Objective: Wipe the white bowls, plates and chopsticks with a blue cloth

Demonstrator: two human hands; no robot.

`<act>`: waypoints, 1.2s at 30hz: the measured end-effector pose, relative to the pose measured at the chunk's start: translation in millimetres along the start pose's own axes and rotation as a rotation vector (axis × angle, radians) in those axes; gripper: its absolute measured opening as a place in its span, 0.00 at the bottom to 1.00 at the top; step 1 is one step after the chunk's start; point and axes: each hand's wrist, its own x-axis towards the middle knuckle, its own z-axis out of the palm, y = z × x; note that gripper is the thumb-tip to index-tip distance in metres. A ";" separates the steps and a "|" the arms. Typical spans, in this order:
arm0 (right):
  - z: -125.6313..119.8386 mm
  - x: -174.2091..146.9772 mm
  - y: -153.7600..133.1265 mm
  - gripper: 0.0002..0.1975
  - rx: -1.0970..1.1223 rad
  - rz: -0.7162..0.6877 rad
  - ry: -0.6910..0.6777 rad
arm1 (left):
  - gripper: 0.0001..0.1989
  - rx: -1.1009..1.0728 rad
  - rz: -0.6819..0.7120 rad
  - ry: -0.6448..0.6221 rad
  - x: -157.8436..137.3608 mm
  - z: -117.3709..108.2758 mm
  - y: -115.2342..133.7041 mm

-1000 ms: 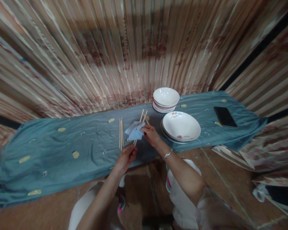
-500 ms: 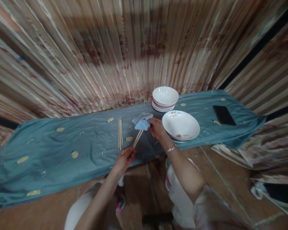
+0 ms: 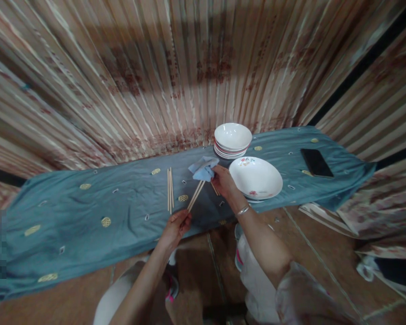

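Observation:
My left hand (image 3: 180,223) grips the near ends of a pair of wooden chopsticks (image 3: 196,197), which slant up and to the right. A light blue cloth (image 3: 203,168) is bunched around their far part, pinched by my right hand (image 3: 222,180). The cloth covers the upper portion of the pair. Left of them, several loose chopsticks (image 3: 170,189) lie side by side on the teal tablecloth (image 3: 128,234). More chopsticks (image 3: 215,188) lie partly hidden beneath my right hand.
A stack of white bowls (image 3: 233,136) stands at the back. Large floral-patterned plates (image 3: 256,178) sit to the right of my right hand. Farther right lies a black phone (image 3: 316,163). A pleated curtain (image 3: 189,81) hangs behind the table.
The cloth and my right hand have shifted slightly up and right along the chopsticks, baring a little more of them. My left hand keeps its hold.

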 end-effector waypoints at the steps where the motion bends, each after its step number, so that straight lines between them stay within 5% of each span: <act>1: 0.0 -0.3 1.1 0.06 -0.002 0.006 -0.002 | 0.18 0.001 -0.001 0.000 0.2 0.5 0.2; 36: 34.6 -48.6 58.9 0.10 -0.168 0.234 -0.180 | 0.18 -0.070 0.108 0.010 13.2 8.3 12.3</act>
